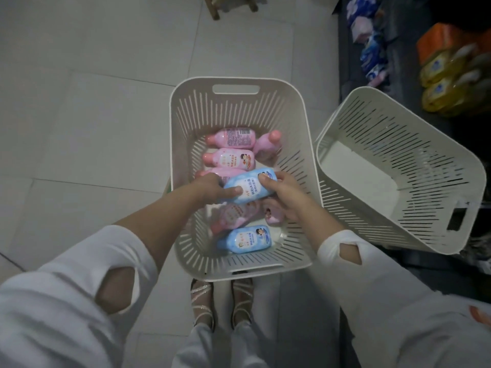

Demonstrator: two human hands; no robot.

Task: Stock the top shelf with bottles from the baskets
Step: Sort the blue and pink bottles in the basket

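**Blue bottle gripped in both hands, just above the stock in the basket**

You hold the blue bottle (248, 188) by both ends. Your left hand (212, 187) wraps the lower end with the thumb on the label, and your right hand (287, 197) curls round the upper end. It sits over the middle of the white basket (239, 82), above the pink bottles (231, 159) lying flat and a second blue bottle (245, 239) by the near wall. Another pink bottle (273, 217) lies under your right palm, and the view is too crowded to tell whether those fingers hold it too. Lift straight up, clear of the slotted walls, so you don't roll the pink ones. I'd then pass the bottle to one hand, freeing the other for a second pick. The tilted basket (398, 155) on your right shows only its bare floor. The top shelf is out of view, so find it before you let go.
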